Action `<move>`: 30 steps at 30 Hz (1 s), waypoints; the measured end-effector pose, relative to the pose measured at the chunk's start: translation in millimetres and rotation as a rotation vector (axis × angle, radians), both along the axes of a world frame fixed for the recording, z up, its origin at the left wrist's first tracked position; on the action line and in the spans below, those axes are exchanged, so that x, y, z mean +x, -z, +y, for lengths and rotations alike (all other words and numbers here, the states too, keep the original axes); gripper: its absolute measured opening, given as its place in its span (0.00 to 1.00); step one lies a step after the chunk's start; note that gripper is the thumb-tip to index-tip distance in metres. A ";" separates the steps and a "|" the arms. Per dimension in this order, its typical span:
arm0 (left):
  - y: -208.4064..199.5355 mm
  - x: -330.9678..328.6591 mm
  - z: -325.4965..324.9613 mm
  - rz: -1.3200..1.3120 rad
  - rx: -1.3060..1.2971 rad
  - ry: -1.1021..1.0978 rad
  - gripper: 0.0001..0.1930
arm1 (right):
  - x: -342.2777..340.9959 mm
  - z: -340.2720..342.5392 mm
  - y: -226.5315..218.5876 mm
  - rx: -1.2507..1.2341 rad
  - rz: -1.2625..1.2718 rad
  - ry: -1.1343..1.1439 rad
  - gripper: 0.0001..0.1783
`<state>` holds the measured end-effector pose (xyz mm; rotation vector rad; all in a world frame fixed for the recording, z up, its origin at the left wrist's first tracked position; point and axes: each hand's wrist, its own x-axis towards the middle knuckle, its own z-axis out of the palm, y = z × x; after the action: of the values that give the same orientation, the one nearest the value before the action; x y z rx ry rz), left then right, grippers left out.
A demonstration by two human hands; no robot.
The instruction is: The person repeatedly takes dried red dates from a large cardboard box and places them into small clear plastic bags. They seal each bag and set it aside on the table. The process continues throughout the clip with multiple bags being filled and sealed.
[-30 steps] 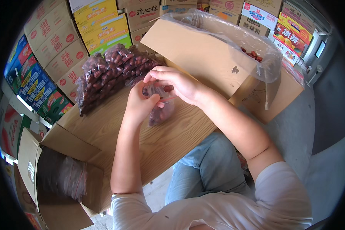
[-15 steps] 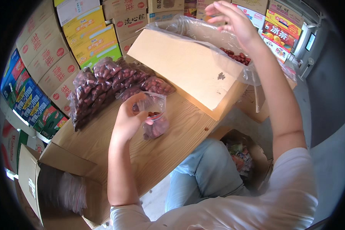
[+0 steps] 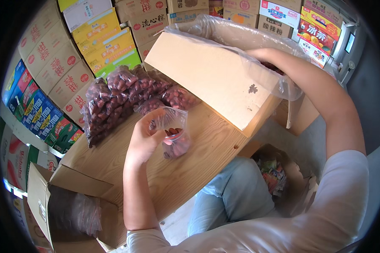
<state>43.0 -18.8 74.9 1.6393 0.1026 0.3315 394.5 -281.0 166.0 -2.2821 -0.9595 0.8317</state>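
My left hand [image 3: 144,138] is closed on the rim of a clear plastic bag [image 3: 180,116] and holds it upright over the wooden table. Dark red dates [image 3: 173,132] lie inside, and the bag's mouth is spread. My right arm reaches over the front wall of a large cardboard box [image 3: 198,63] lined with clear plastic. Only the back of my right hand [image 3: 259,53] shows; its fingers are hidden inside. A few loose dates [image 3: 272,67] peek out beneath that forearm. Left of the box, several filled bags of dates [image 3: 114,99] are piled up.
The wooden table [image 3: 202,147] runs diagonally before me. At its near left, an open carton [image 3: 39,202] holds a stack of flat plastic bags [image 3: 78,213]. A carton of colourful wrappers [image 3: 272,175] stands on the floor beside my knee. Stacked cartons [image 3: 55,55] line the back.
My right hand has dropped from above the plastic-lined box down into it. The left hand still holds the bag in about the same place. The view has shifted slightly.
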 end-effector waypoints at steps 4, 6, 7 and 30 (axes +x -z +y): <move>-3.6 -1.9 0.3 0.018 0.023 0.005 0.30 | 1.6 -2.9 7.3 -0.071 -0.008 0.023 0.29; -7.3 -1.9 -3.3 0.014 0.002 0.013 0.30 | 2.9 -4.9 9.7 -0.102 -0.014 0.038 0.29; -6.2 -0.6 -2.6 0.017 0.019 0.009 0.30 | 4.2 -6.8 10.6 -0.114 -0.019 0.047 0.29; 3.8 1.6 5.3 0.005 0.035 0.012 0.29 | 32.2 -11.5 18.5 -0.312 -0.055 0.208 0.29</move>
<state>44.6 -13.5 71.2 1.6747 0.0914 0.3215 426.7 -292.5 147.5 -2.6280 -0.6347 0.8822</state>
